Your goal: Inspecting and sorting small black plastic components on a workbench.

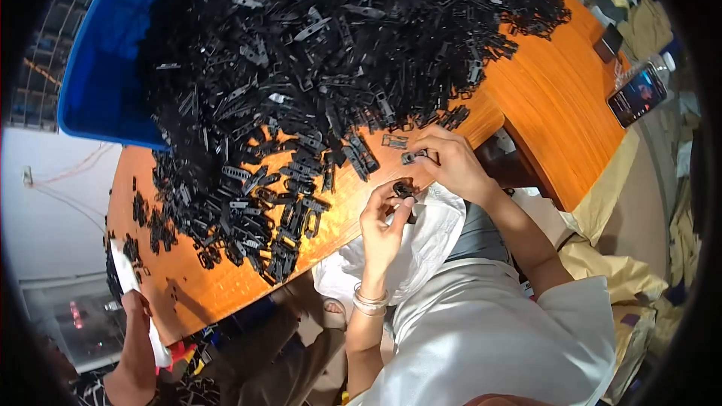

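Note:
Just above the table's near edge, my left hand (383, 225) is closed on a small black plastic part (404, 189), pinched between thumb and fingers. A little higher and to the right, my right hand (456, 165) pinches another small black plastic piece (410, 158), dark with a greyish end. The two hands are apart by a short gap. Past my fingertips lie a flat rectangular black frame (394, 141) and a pair of long black parts (359, 156) on the wooden table (353, 207). Fingers partly hide both held pieces, so their exact kind is unclear.
A huge heap of black plastic parts (323, 45) spills from a blue bin (113, 68). A phone (638, 95) leans by a clear bottle (665, 64) at right. White sacking (444, 218) covers my lap. Another person's arm (135, 338) reaches in at left, near something white.

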Demonstrator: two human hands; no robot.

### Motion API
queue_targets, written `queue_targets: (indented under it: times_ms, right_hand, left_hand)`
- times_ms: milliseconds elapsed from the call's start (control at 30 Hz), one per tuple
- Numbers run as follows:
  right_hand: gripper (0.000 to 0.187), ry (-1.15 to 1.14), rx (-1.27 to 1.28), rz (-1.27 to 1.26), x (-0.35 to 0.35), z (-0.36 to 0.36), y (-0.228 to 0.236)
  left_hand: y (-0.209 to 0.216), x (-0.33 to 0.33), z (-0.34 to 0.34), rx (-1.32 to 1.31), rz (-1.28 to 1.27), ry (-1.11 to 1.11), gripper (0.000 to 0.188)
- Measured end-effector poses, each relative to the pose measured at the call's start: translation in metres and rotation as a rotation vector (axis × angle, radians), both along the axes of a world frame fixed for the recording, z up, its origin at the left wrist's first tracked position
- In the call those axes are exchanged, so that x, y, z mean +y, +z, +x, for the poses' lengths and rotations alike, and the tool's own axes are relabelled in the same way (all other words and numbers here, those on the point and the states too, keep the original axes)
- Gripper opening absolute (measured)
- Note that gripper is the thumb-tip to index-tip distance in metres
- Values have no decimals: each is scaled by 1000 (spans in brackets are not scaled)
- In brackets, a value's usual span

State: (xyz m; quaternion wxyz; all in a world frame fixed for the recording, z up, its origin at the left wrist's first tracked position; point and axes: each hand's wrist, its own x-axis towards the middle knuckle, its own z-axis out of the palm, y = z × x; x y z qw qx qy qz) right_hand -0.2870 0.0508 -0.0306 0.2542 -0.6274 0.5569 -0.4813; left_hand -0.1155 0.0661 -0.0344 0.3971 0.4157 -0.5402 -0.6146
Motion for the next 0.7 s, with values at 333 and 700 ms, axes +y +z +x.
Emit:
queue_targets:
  times_ms: [333, 700]
  right_hand:
    - [8, 69, -56, 205, -5, 2, 3]
    - [6, 44, -607, 155, -18, 24, -6]
  left_hand:
    - [1, 4, 11, 56, 93, 82, 28]
    - [4, 0, 7, 203, 164, 201, 26]
